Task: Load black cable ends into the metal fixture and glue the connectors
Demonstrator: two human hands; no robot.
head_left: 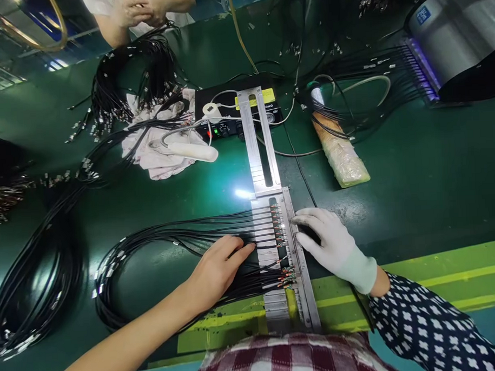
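Note:
My bare left hand (218, 265) is closed in a pinch on a black cable at the left edge of a slotted metal fixture (272, 312). Several black cables (216, 225) lie side by side across the fixture, their tips with small orange and metal ends in its slot. Lower down, a loose bunch of cable ends (285, 276) rests on the fixture, partly under my left hand. My right hand (334, 247) wears a white glove. Its thumb and fingers are apart, with the fingertips against the metal bar (301, 270) along the fixture's right side.
Beyond the fixture stands a black control box (225, 124) with a metal bracket (252, 136) in front. Coiled cables (51, 257) and a crumpled cloth (157, 151) lie left. A wrapped block (344, 155) and grey machine (461, 37) are right. Another person's hands (139, 8) are opposite.

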